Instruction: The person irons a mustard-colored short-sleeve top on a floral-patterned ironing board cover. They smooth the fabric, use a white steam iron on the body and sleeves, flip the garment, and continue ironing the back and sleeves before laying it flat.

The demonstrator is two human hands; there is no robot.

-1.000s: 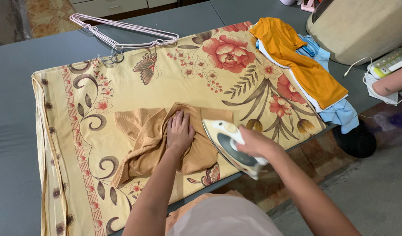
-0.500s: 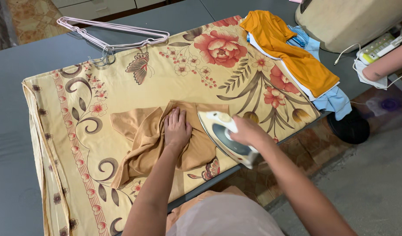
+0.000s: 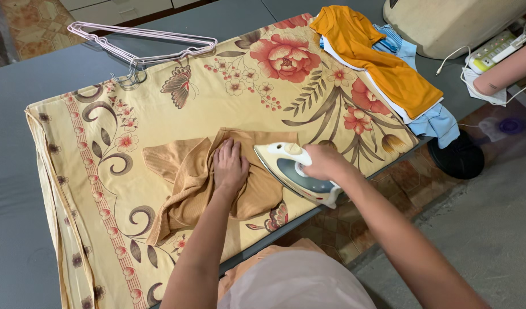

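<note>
Two hands work: the left hand (image 3: 231, 166) lies flat on the tan shirt (image 3: 208, 183) on the flowered cloth (image 3: 160, 114); the right hand (image 3: 323, 162) grips the iron (image 3: 291, 171). Fingers near it could burn.

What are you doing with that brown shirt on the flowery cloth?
A person is ironing. Their left hand presses flat on a crumpled tan garment lying on a yellow flowered sheet spread over a grey table. Their right hand grips a white iron at the garment's right edge. An orange shirt tops a pile nearby, and pink wire hangers lie at the far side.
</note>
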